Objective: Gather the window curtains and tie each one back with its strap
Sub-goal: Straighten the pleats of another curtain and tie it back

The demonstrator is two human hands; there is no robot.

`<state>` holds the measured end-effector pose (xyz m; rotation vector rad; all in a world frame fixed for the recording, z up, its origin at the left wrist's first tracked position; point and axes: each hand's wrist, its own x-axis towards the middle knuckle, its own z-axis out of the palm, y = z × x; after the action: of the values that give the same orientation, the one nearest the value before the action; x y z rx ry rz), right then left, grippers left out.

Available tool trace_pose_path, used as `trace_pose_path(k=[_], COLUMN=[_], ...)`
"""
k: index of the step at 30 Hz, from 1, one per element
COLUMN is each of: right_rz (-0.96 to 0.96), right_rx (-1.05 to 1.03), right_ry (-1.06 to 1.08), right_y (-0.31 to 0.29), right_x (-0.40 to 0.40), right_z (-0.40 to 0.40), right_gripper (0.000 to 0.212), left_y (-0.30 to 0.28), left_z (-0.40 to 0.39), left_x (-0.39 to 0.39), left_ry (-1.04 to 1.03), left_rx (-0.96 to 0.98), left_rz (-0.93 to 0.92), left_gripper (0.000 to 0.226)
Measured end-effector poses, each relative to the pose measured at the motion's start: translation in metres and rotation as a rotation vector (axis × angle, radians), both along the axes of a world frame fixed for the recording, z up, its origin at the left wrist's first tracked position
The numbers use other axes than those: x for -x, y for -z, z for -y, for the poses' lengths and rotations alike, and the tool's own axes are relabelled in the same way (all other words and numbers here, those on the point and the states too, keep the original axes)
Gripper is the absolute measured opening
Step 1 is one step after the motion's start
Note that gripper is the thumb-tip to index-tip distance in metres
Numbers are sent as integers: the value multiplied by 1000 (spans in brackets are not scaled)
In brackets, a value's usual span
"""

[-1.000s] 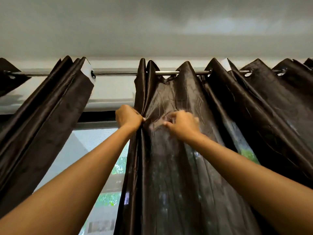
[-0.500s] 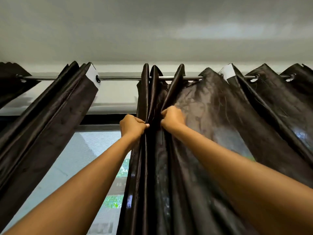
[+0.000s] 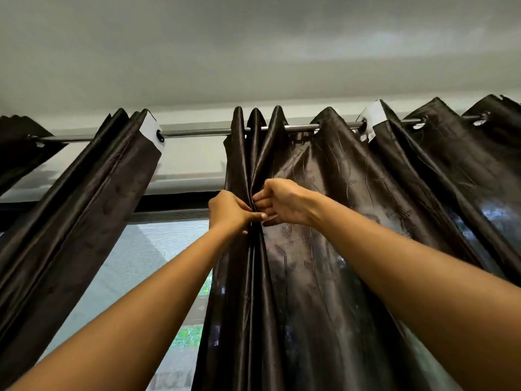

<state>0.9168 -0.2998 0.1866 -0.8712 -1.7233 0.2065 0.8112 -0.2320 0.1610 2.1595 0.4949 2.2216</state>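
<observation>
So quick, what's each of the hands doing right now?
Left hand: closed, gripping the gathered folds of the dark brown curtain.
Right hand: fingers curled, pinching the same curtain's next fold.

Bare forearms, seemingly ringless hands [image 3: 253, 207]

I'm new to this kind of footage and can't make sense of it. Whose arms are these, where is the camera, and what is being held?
There is no machine here: the camera sits on a person's head, so you see their own two bare arms reaching up and forward. The left hand grips the gathered folds at the edge of a dark brown curtain. The right hand pinches the next fold beside it with its fingers. The curtain hangs by rings from a metal rod below the ceiling. A second curtain hangs bunched to the left, with the window showing between them. No strap is in view.
</observation>
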Motion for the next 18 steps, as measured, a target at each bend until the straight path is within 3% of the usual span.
trace_pose_path(k=[3,6,7,8,10,12,14,16,17,18], right_rz=[37,40,-13,-76,-167,-195,-239,-319,-340,-319], right_rx=[-194,-393,-372,-313,-191,-161,-199,-347,-403,-444], right_ry=[365,1162,1277,1293,1109,929,862,947,978,991], right_y=[3,9,13,17,23,21,17,13,13,10], right_x=[-9,-41,-55,-70,-93,-104,-106,-101,-97,-91], right_z=[-3,-3,-3,-3,-8,-14,-18,-23,-24,-26], right_gripper=[39,51,65,84,116,126,105,28,3,13], left_y=[-3,1,1,2,3,2,3,3,4,5], left_z=[-9,-14,-16,-17,-18,-18,-18,-19,-20,-21], left_x=[-9,-11,-10,-10,-9,-10,-12,-13,-12,-11], left_ry=[-88,-109,-104,-95,-76,-69,-63,-45,-33,-22], left_rx=[-9,1,8,21,48,65,62,56,56,55], left_rz=[116,143,147,153,158,158,159,165,170,174], left_gripper=[15,13,13,14,16,17,18,17,17,17])
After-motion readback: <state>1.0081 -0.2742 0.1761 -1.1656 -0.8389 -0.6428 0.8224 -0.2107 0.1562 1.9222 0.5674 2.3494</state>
